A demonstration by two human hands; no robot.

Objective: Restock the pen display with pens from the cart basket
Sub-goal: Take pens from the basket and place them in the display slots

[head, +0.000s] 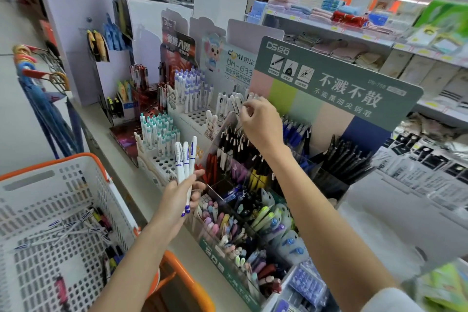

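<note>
I see my left hand point(181, 194) low in the centre of the frame, closed around a bunch of 3 white pens with blue clips point(186, 159); their tops fan upward and their blue tips poke out below my palm. My right hand point(260, 124) reaches up to the middle of the frame, fingertips pinched on a white pen point(237, 105) that stands at the right end of a row in the white perforated display stand point(192, 115), just beside the green header card point(336, 81). The stand's lower step, with many bare holes, carries a bunny figure point(210, 123). To its left, a second perforated stand point(158, 157) holds teal-capped white pens point(159, 132), and higher up stands a block of purple-capped pens point(191, 88). Below my right forearm lie clear compartments of black pens point(235, 142) and pastel pens point(222, 225).

At the lower left of the frame sits the white cart basket point(116, 200) with orange rim. On its floor lie more white pens with blue clips point(63, 232), scattered flat, plus a few dark pens point(112, 254) toward its right wall.
</note>
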